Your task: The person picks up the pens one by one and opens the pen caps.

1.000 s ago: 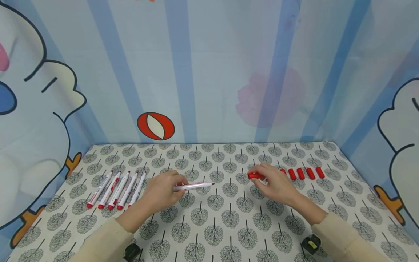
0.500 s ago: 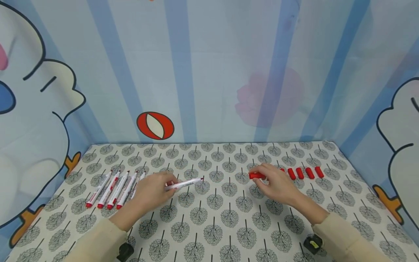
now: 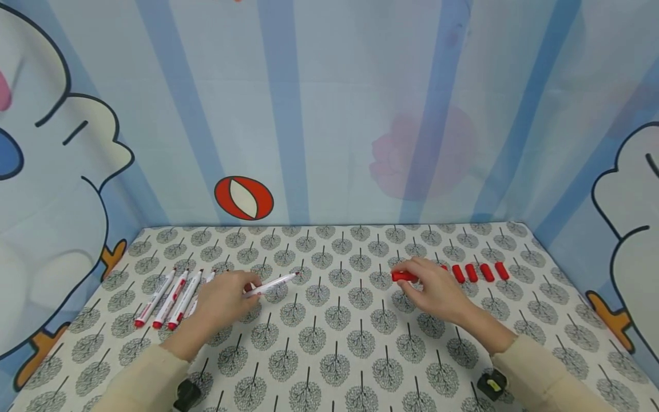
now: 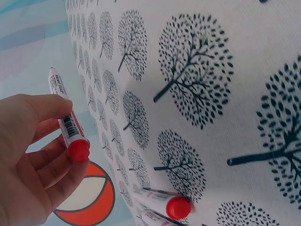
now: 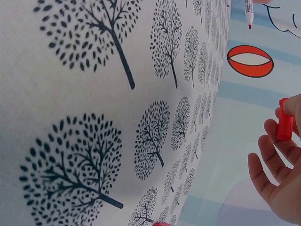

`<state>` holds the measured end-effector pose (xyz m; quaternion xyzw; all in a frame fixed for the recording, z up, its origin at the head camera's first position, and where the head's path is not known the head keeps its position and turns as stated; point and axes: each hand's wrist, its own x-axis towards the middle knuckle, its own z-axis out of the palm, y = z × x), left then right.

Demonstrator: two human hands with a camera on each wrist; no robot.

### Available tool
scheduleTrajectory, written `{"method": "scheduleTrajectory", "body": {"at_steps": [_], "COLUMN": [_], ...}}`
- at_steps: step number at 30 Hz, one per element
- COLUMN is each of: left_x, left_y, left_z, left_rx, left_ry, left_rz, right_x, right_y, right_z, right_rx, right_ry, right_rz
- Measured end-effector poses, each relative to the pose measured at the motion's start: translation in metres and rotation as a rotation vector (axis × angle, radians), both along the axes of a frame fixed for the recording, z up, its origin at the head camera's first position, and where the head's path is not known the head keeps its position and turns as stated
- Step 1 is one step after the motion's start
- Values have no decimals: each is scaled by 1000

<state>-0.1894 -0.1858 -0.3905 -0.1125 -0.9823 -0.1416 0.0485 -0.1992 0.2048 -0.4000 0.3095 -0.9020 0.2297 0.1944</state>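
Observation:
My left hand (image 3: 222,298) pinches an uncapped white marker (image 3: 275,284) between thumb and fingers; its bare tip points to the right and away. The marker's red end plug (image 4: 79,149) faces the left wrist camera. Beneath and left of that hand lie several uncapped white markers (image 3: 166,297) with red ends, side by side; the hand partly covers the rightmost ones. My right hand (image 3: 435,289) pinches a red marker cap (image 3: 403,276), seen also as a red cap (image 5: 285,121) in the right wrist view. Just right of it several red caps (image 3: 472,273) lie in a row.
A white cloth with tree prints (image 3: 360,343) covers the table. Behind it hangs a pale blue striped curtain (image 3: 340,114) with cartoon figures, which also closes off both sides. A dark wrist camera (image 3: 492,384) sits below the right sleeve.
My left hand has moved left with the marker, from mid-table to over the right end of the marker row. The right hand with its cap has barely moved.

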Motion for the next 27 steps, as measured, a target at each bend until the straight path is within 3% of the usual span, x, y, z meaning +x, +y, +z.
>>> {"method": "scheduleTrajectory", "body": {"at_steps": [11, 27], "left_x": [-2, -4], "left_y": [-14, -29], "left_z": [1, 2], "left_rx": [-12, -23], "left_ry": [10, -65], "left_rz": [32, 129], "right_x": [-1, 0], "right_y": [1, -2], "right_z": [-2, -2], "right_rx": [-4, 7], "right_ry": [-4, 6], "right_rz": [1, 3]}}
